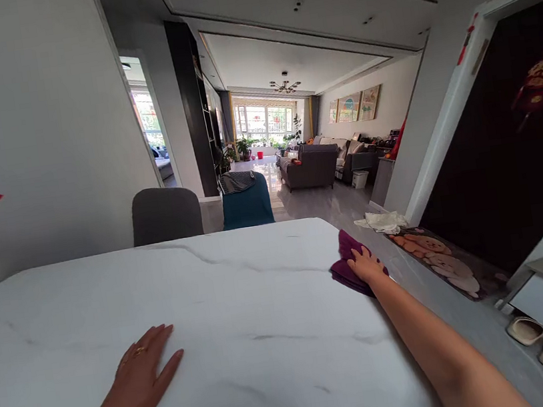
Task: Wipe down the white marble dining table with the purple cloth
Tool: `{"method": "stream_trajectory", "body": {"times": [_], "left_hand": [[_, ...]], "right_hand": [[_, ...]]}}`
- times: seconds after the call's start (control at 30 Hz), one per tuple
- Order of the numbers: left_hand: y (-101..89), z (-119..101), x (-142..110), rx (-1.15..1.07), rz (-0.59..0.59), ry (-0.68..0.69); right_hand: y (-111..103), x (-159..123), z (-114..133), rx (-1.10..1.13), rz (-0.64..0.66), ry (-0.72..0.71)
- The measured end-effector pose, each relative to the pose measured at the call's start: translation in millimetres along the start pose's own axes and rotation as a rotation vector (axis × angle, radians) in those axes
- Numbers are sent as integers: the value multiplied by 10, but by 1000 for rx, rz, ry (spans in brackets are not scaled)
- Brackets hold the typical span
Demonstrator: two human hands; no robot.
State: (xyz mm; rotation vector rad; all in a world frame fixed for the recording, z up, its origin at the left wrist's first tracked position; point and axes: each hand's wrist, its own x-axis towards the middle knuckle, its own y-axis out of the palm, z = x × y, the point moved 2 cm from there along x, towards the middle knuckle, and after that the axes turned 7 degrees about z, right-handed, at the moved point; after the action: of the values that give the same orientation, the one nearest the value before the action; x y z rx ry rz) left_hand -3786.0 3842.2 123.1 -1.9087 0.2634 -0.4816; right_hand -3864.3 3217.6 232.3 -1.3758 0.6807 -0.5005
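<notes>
Bright window (264, 120) light reaches down a long living room to a white, grey-veined tabletop (225, 304), with a grey chair (166, 215) and a blue chair (247, 205) beyond its far edge. A folded purple cloth (347, 279) lies at the far right corner, and part of it seems to lap over the rim. The right hand (367, 264) rests on top of it at the end of an outstretched arm, fingers spread; whether they pinch the fabric or only press it, I cannot tell. The left hand (144, 356) holds nothing: it lies palm down, well apart from the cloth, thumb held away from the fingers (a ring (140, 350) shows on one of them).

As I judge it, the edge is the main hazard. With so little surface under the cloth, a sideways push could carry it off onto the floor (408, 278), near the patterned doormat (441, 260). Leaning hard on that long reach could make the right hand slip past the rim too, since loose folds may slide on a smooth top. A layer might also bunch up if pressure falls on one side only. Should the ring's underside drag, it might mark the finish.
</notes>
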Motion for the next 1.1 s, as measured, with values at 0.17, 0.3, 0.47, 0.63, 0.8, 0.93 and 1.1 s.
{"method": "stream_trajectory", "body": {"times": [0.17,0.3,0.47,0.63,0.8,0.93,1.1], "left_hand": [[-8,-21,9,-9,-33,25],[-38,-58,9,0,-45,44],[-42,-65,16,-7,-31,53],[-61,-83,16,-14,-11,58],[-70,-109,21,-26,-19,73],[-74,-113,20,-14,-22,75],[-98,-116,30,-11,-14,98]], "right_hand": [[14,-744,-429,-30,12,-4],[56,-1313,-733,-51,7,-17],[205,-1855,-1129,-80,-6,-18],[376,-2213,-1460,-59,-109,-73],[451,-2493,-1654,-19,-139,-106],[392,-2729,-1747,-9,-71,-111],[233,-3006,-1807,0,0,-115]]}}
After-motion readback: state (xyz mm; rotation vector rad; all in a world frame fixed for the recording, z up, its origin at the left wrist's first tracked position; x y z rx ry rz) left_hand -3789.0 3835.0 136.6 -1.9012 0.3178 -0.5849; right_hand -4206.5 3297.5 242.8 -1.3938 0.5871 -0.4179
